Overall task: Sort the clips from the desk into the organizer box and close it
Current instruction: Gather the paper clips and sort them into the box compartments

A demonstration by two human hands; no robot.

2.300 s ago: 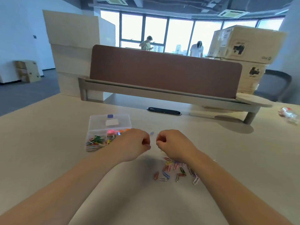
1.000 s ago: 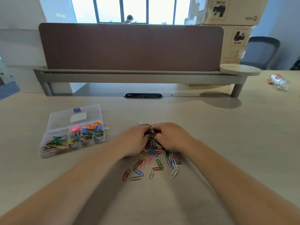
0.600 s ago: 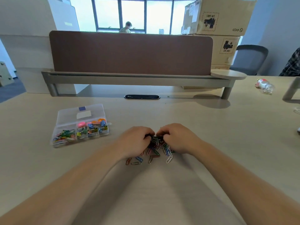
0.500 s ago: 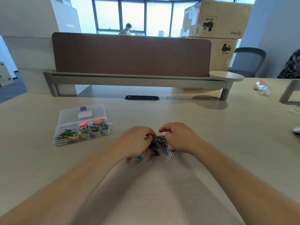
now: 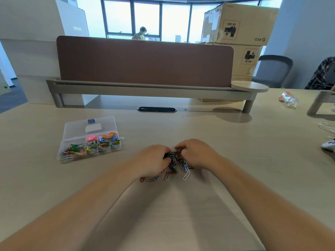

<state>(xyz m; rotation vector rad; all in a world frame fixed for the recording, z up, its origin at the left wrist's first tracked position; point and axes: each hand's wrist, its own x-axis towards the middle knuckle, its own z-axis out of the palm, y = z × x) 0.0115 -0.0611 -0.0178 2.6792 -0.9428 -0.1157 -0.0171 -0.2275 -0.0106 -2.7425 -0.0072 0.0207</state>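
A heap of coloured paper clips [image 5: 176,161] lies on the desk between my two hands. My left hand [image 5: 153,160] and my right hand [image 5: 196,153] curl in around the heap from either side, fingers closed on clips. A few loose clips [image 5: 150,178] lie just in front of the heap. The clear plastic organizer box [image 5: 72,159] stands to the left with its lid [image 5: 90,126] folded back. Its compartments hold paper clips and coloured binder clips [image 5: 105,140].
A brown divider panel [image 5: 145,62] on a raised shelf [image 5: 145,88] runs across the back of the desk. Cardboard boxes [image 5: 239,22] are stacked at the back right. A crumpled plastic bottle [image 5: 289,100] and a white object [image 5: 329,144] lie on the right.
Both hands came down from pinching in the air onto the scattered clips and have drawn them together into a tighter heap. The view has tilted up a little.
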